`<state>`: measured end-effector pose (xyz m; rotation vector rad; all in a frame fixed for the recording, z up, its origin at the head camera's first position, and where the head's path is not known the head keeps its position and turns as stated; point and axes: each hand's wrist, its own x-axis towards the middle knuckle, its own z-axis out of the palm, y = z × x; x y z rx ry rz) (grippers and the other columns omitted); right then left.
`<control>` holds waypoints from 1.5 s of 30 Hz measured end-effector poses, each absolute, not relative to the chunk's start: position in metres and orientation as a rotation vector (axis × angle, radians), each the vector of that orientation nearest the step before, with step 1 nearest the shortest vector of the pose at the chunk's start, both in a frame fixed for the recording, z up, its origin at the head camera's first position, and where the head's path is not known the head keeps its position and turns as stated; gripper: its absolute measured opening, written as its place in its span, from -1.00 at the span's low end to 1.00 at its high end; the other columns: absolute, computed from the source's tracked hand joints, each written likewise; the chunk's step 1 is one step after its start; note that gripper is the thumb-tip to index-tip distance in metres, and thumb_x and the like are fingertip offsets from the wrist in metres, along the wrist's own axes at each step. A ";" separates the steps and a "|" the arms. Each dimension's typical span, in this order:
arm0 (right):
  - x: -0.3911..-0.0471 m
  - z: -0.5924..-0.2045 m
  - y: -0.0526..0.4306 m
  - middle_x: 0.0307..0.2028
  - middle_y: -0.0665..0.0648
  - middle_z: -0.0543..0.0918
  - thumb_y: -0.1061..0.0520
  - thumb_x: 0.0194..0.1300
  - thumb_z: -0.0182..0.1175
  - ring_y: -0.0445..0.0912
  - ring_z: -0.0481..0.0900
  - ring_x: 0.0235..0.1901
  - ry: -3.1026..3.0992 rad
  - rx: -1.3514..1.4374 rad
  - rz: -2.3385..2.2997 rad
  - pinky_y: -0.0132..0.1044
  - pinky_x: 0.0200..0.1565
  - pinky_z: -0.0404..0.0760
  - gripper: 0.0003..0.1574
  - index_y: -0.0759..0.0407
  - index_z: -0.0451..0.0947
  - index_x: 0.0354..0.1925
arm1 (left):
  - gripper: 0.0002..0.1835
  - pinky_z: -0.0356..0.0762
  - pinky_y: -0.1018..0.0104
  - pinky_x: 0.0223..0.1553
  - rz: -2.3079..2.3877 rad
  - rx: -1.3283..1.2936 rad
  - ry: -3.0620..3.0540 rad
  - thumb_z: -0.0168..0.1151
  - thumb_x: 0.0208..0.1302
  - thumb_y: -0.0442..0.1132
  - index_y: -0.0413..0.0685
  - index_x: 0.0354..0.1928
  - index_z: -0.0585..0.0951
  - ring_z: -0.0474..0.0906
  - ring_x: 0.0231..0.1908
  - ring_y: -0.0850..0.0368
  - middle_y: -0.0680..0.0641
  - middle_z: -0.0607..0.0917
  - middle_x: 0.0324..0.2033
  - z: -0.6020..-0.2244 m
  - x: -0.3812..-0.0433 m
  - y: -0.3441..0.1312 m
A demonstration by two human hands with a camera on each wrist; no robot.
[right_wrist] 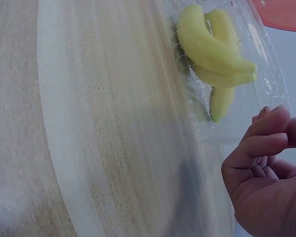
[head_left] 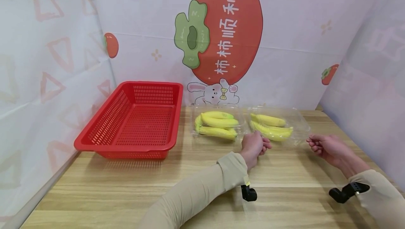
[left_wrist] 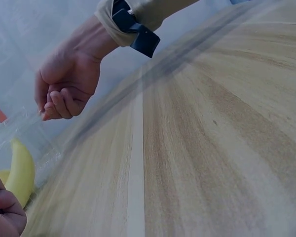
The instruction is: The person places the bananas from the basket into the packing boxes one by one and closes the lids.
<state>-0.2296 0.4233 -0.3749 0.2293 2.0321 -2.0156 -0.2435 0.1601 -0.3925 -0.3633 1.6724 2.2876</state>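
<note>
In the head view, my right hand point(head_left: 329, 148) pinches the front right corner of a clear plastic container point(head_left: 299, 120), its fingertips closed on the thin edge. My left hand point(head_left: 254, 148) has curled fingers at the same container's front left edge and seems to grip it; the exact contact is hidden. Inside lie several yellow bananas point(head_left: 272, 131), bunched toward the left side. The right wrist view shows these bananas under shiny, crinkled clear plastic point(right_wrist: 260, 54). Directly left stands a second clear container point(head_left: 241, 113), holding several bananas point(head_left: 218, 121) with greenish tips.
A red perforated plastic basket point(head_left: 148, 148) stands on the left of the wooden table point(head_left: 196, 183), with nothing in it. Behind the containers rises a printed cloth backdrop point(head_left: 284, 63), and cloth walls flank both sides. Black cameras point(head_left: 248, 193) are strapped to both wrists.
</note>
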 end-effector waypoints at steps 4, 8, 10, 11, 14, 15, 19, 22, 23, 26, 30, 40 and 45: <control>-0.230 -0.377 0.426 -0.49 -0.12 0.69 0.23 0.69 -0.17 -0.36 0.53 -0.52 2.055 0.225 -2.000 -0.56 -0.50 0.45 -0.44 0.10 0.68 -0.36 | -0.63 0.15 0.62 -0.74 2.280 -0.341 1.671 -0.04 0.43 -0.31 -0.17 -0.46 0.71 0.30 -0.75 0.35 0.02 0.64 -0.68 -0.395 -0.243 0.160; -0.231 -0.376 0.427 -0.49 -0.12 0.70 0.22 0.68 -0.14 -0.34 0.55 -0.53 2.076 0.244 -1.992 -0.54 -0.49 0.50 -0.46 0.08 0.69 -0.37 | -0.62 0.16 0.59 -0.73 2.243 -0.324 1.695 0.00 0.39 -0.23 -0.14 -0.51 0.71 0.31 -0.76 0.33 0.01 0.64 -0.70 -0.398 -0.244 0.158; -0.231 -0.376 0.426 -0.49 -0.11 0.71 0.21 0.67 -0.12 -0.32 0.57 -0.53 2.067 0.252 -2.004 -0.52 -0.48 0.54 -0.46 0.08 0.70 -0.37 | -0.60 0.16 0.57 -0.72 2.226 -0.319 1.707 0.02 0.39 -0.17 -0.17 -0.49 0.73 0.31 -0.77 0.31 0.01 0.64 -0.72 -0.398 -0.245 0.156; -0.231 -0.376 0.426 -0.49 -0.11 0.72 0.21 0.68 -0.12 -0.32 0.58 -0.52 2.061 0.255 -2.008 -0.52 -0.47 0.56 -0.46 0.08 0.71 -0.37 | -0.59 0.16 0.56 -0.71 2.220 -0.319 1.712 0.02 0.39 -0.13 -0.19 -0.48 0.74 0.31 -0.77 0.31 0.01 0.63 -0.73 -0.399 -0.245 0.156; -0.232 -0.376 0.426 -0.49 -0.10 0.73 0.19 0.69 -0.11 -0.31 0.60 -0.52 2.051 0.264 -2.017 -0.51 -0.46 0.60 -0.46 0.08 0.72 -0.37 | -0.54 0.16 0.55 -0.72 2.220 -0.325 1.713 0.04 0.40 -0.06 -0.29 -0.38 0.76 0.31 -0.77 0.29 0.00 0.62 -0.74 -0.400 -0.246 0.155; -0.232 -0.376 0.425 -0.49 -0.10 0.73 0.19 0.69 -0.11 -0.31 0.61 -0.51 2.046 0.266 -2.020 -0.50 -0.46 0.61 -0.45 0.07 0.72 -0.37 | -0.53 0.15 0.56 -0.72 2.227 -0.330 1.709 0.05 0.39 -0.06 -0.32 -0.35 0.76 0.31 -0.77 0.29 0.00 0.62 -0.74 -0.400 -0.246 0.156; -0.231 -0.375 0.425 -0.48 -0.10 0.75 0.18 0.69 -0.11 -0.31 0.64 -0.51 2.038 0.267 -2.034 -0.50 -0.44 0.63 -0.45 0.07 0.73 -0.36 | -0.61 0.12 0.55 -0.72 2.248 -0.347 1.708 0.05 0.32 -0.14 -0.33 -0.35 0.73 0.28 -0.75 0.29 0.01 0.60 -0.73 -0.400 -0.247 0.157; -0.231 -0.376 0.426 -0.47 -0.09 0.76 0.19 0.68 -0.11 -0.30 0.65 -0.50 2.026 0.252 -2.053 -0.50 -0.43 0.65 -0.45 0.07 0.73 -0.36 | -0.71 0.11 0.55 -0.72 2.254 -0.348 1.724 0.03 0.27 -0.22 -0.22 -0.46 0.66 0.26 -0.75 0.29 0.03 0.58 -0.73 -0.398 -0.246 0.158; -0.231 -0.376 0.426 -0.47 -0.09 0.76 0.20 0.68 -0.11 -0.31 0.66 -0.50 2.023 0.246 -2.059 -0.50 -0.43 0.65 -0.45 0.08 0.74 -0.36 | -0.74 0.11 0.54 -0.72 2.255 -0.346 1.729 0.02 0.26 -0.24 -0.18 -0.50 0.62 0.25 -0.76 0.29 0.04 0.58 -0.74 -0.397 -0.246 0.158; -0.230 -0.377 0.427 -0.47 -0.09 0.76 0.21 0.68 -0.12 -0.31 0.65 -0.50 2.014 0.230 -2.068 -0.51 -0.43 0.64 -0.45 0.08 0.74 -0.35 | -0.74 0.12 0.54 -0.73 2.261 -0.345 1.748 0.01 0.26 -0.27 -0.07 -0.58 0.54 0.23 -0.76 0.30 0.06 0.55 -0.75 -0.396 -0.245 0.159; -0.230 -0.377 0.428 -0.47 -0.11 0.73 0.22 0.68 -0.14 -0.33 0.58 -0.52 2.019 0.212 -2.048 -0.55 -0.48 0.51 -0.45 0.09 0.72 -0.35 | -0.69 0.12 0.54 -0.72 2.264 -0.347 1.771 0.00 0.28 -0.29 0.03 -0.65 0.47 0.21 -0.75 0.31 0.10 0.49 -0.76 -0.396 -0.246 0.160; -0.234 -0.379 0.427 -0.54 -0.14 0.62 0.23 0.68 -0.22 -0.38 0.33 -0.56 2.019 0.187 -2.029 -0.48 -0.45 -0.02 -0.43 0.09 0.65 -0.37 | -0.66 0.12 0.49 -0.70 2.256 -0.306 1.809 -0.03 0.33 -0.30 0.01 -0.64 0.45 0.16 -0.75 0.29 0.11 0.41 -0.77 -0.401 -0.247 0.162; -0.234 -0.380 0.430 -0.54 -0.14 0.63 0.25 0.68 -0.22 -0.38 0.28 -0.57 2.008 0.156 -2.053 -0.48 -0.47 -0.04 -0.41 0.10 0.67 -0.37 | -0.70 0.11 0.52 -0.73 2.240 -0.334 1.820 0.02 0.32 -0.26 -0.02 -0.60 0.53 0.21 -0.76 0.31 0.13 0.46 -0.77 -0.402 -0.248 0.162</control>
